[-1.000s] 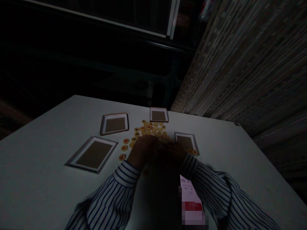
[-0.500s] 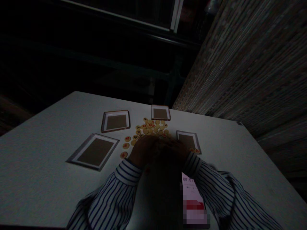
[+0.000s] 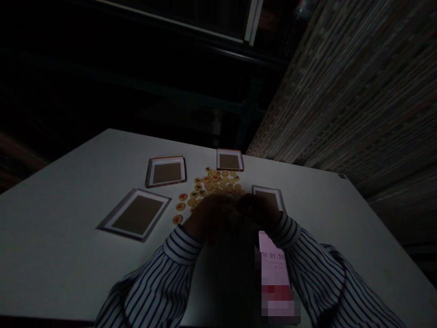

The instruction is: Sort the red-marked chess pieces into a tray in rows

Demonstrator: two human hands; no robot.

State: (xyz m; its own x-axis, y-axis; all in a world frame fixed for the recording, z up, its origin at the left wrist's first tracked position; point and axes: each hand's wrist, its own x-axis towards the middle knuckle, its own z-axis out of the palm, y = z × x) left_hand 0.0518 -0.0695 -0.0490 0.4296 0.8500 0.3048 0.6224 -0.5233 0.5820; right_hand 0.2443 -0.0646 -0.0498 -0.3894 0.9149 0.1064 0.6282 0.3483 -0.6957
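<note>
A loose heap of round wooden xiangqi pieces [image 3: 215,178], some with red and some with black characters, lies on the white table [image 3: 68,255]. My left hand [image 3: 212,213] rests low over the near side of the heap, its fingers lost in dark shadow. Close beside it is my right hand [image 3: 258,210], fingers curled inward and fingertips near those of the left; what they hold, if anything, is too dark to make out. The right tray [image 3: 268,195] is partly covered by my right hand. Red-marked pieces [image 3: 180,207] form a short column left of the heap.
Three more shallow trays stand around the heap: a near-left tray [image 3: 136,214], a far-left tray [image 3: 166,171] and a back tray [image 3: 230,160]. A lit phone [image 3: 273,269] with a running timer lies by my right forearm. A beaded curtain [image 3: 327,91] hangs beyond the table's right side.
My right hand has drawn slightly back and its fingers are more curled. Its wrist now covers the red pieces that showed at the right tray's near edge. More of the phone shows.
</note>
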